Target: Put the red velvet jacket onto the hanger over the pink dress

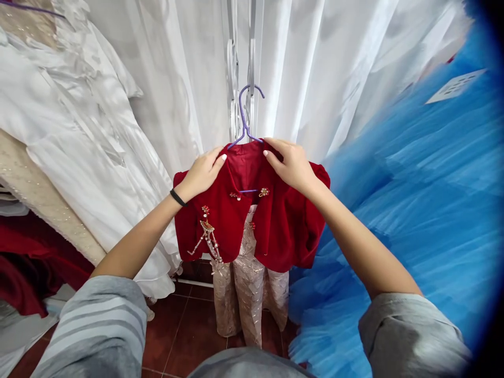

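Note:
A short red velvet jacket (285, 226) hangs on a purple hanger (243, 113) in front of me. My left hand (202, 170) grips its shoulder beside the collar, thumb in front and fingers mostly out of sight behind the cloth. On the other shoulder, my right hand (290, 161) pinches the fabric near the neckline, thumb towards me. The front is partly open, with a jewelled fastener (263, 192) at the neck and the hanger's bar visible inside. A beaded brooch (207, 227) with dangling strands is on the left side of the chest.
Shiny beige fabric (248, 278) hangs below and behind the jacket. White dresses (102, 126) line the left, and a full blue tulle skirt (405, 199) bulges in from the right. White curtains (307, 63) hang behind a metal rack (252, 31). Dark red tiles (169, 325) cover the floor.

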Demonstrator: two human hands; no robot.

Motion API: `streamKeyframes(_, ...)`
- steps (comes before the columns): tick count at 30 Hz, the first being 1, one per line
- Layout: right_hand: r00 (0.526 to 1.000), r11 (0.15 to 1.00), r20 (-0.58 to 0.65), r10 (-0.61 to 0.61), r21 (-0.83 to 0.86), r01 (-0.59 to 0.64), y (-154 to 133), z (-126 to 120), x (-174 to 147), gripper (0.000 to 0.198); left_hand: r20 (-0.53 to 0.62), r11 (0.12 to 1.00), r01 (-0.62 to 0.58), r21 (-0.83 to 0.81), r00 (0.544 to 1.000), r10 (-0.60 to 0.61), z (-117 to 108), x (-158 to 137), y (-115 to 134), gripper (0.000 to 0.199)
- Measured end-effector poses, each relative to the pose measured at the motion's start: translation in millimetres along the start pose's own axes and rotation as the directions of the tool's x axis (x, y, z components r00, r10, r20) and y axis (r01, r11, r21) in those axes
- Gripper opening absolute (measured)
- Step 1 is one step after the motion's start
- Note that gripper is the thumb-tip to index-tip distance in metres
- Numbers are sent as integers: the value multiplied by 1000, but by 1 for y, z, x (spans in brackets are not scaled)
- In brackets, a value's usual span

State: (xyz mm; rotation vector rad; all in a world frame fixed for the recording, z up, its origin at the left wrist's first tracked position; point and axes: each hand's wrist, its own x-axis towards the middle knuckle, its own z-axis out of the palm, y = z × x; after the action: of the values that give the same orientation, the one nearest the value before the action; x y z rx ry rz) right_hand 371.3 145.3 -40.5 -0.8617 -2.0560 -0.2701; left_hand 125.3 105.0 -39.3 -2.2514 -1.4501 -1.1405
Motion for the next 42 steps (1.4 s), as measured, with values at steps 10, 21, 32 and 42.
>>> streamKeyframes(10,956,970,222,191,105,-218,13,-9,24,47,361,927,310,-209,906,-222,-3,25,-33,69)
streamKeyframes(21,961,948,-21,275,-161,-275,-37,100,-161,55,335,813,-480,330,865,374,33,-47,13,32)
streamKeyframes(32,942,855,-84,326,452,-256,-119,47,-116,31,168,958,-181,223,975,145,33,21,37,22)
streamKeyframes(42,994,887,97,45,453,-84,-112,151,-128,46,-106,869,-334,365,912,396,47,-53,31,43)
